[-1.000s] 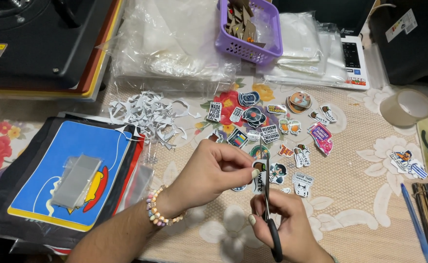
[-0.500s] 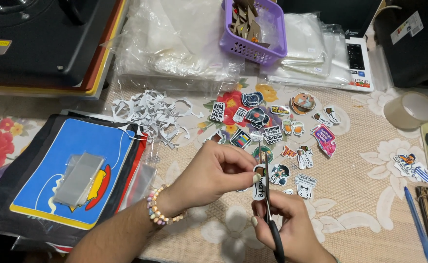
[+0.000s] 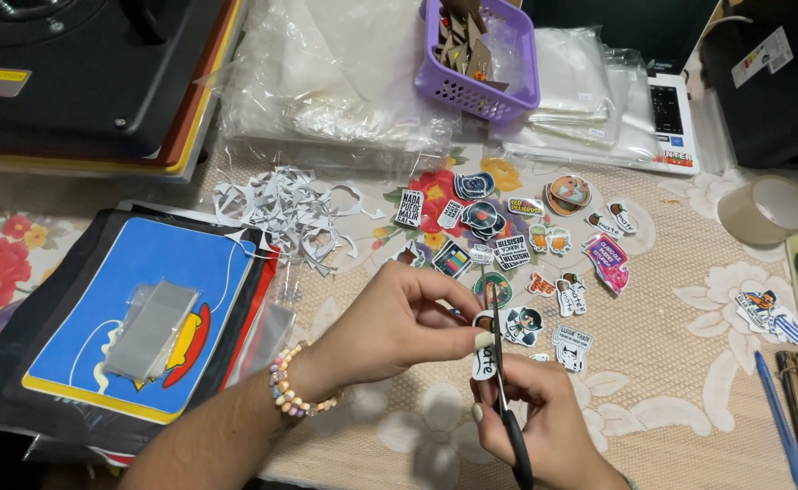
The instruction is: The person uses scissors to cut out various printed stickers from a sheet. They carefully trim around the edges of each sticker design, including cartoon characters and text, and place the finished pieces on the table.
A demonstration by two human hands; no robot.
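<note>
Nearby, cut stickers (image 3: 544, 263), paper scraps (image 3: 285, 213).

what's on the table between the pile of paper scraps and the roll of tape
In the head view, cut-out stickers lie spread across the lace tablecloth between the paper scraps and the tape roll.

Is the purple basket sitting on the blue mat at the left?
No, the purple basket sits at the table's far edge on clear plastic bags, away from the blue mat.
</note>
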